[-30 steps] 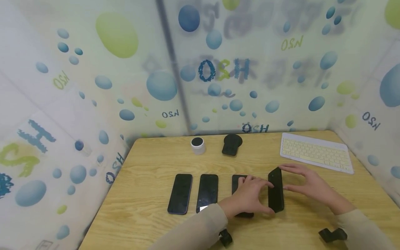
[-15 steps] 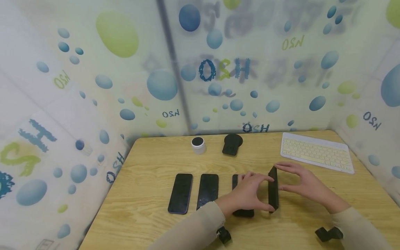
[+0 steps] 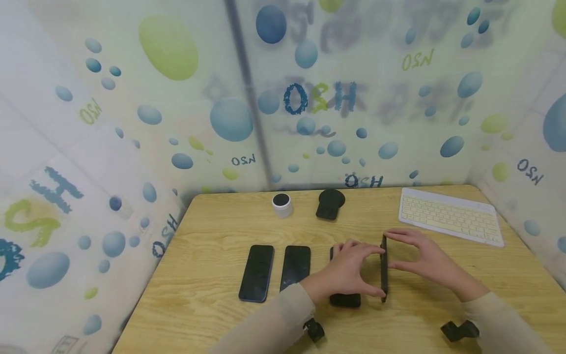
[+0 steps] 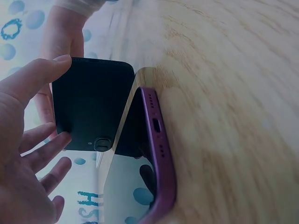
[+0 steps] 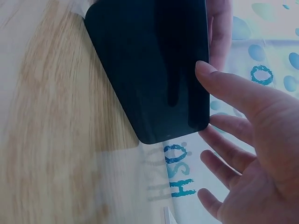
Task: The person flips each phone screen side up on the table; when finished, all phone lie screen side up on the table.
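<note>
A black phone stands on its long side on the table, seen nearly edge-on in the head view. My left hand holds its upper edge, thumb at the near corner and a fingertip towards the far end. On the far end and right face lie the fingers and thumb of my right hand. In the left wrist view the phone's back shows a camera; its glossy front appears in the right wrist view. Beneath my left hand lies another phone, partly hidden, with a purple frame.
Two more dark phones, one far left and one beside it, lie flat. Behind them are a small white cylinder with a dark top and a black object. A white keyboard lies at the back right of the wooden table.
The held phone has swung from showing its broad face to the head camera to standing nearly edge-on. My right hand has shifted slightly left with it; the left hand has barely moved.
</note>
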{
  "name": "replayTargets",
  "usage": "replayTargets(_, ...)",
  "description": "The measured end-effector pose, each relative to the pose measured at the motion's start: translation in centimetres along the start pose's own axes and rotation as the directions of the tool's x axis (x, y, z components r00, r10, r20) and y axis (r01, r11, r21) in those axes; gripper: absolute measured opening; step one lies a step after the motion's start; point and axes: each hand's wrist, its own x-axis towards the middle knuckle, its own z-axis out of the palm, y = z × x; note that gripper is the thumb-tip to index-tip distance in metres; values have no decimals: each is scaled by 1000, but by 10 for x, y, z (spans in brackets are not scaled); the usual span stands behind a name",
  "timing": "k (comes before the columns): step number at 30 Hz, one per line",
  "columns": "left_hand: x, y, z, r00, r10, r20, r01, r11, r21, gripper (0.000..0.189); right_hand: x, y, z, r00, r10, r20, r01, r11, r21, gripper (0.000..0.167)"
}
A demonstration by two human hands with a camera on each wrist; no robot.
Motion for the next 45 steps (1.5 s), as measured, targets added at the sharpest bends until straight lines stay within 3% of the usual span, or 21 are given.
replayTargets(12,-6,-8,1,999,-3,-37,5,999,39,88,5,1,7,998,59,35,-62,995,75,69)
replayTargets(20,-12,-12,2,998,-8,-59,7,1000,-10,84,3,17,12,984,118,134,-133,985,109,70)
replayTargets(31,-18,-16,5,996,-4,-94,3,1000,-16,79,-1,26,17,981,95,170,-105,993,53,72)
replayTargets(38,-17,-15,10,995,-41,-88,45,998,51,82,-4,27,14,990,62,129,-65,998,21,75)
replayTargets(45,-15,-10,17,994,-102,-35,107,975,194,90,-6,32,7,973,120,197,-122,993,1,72)
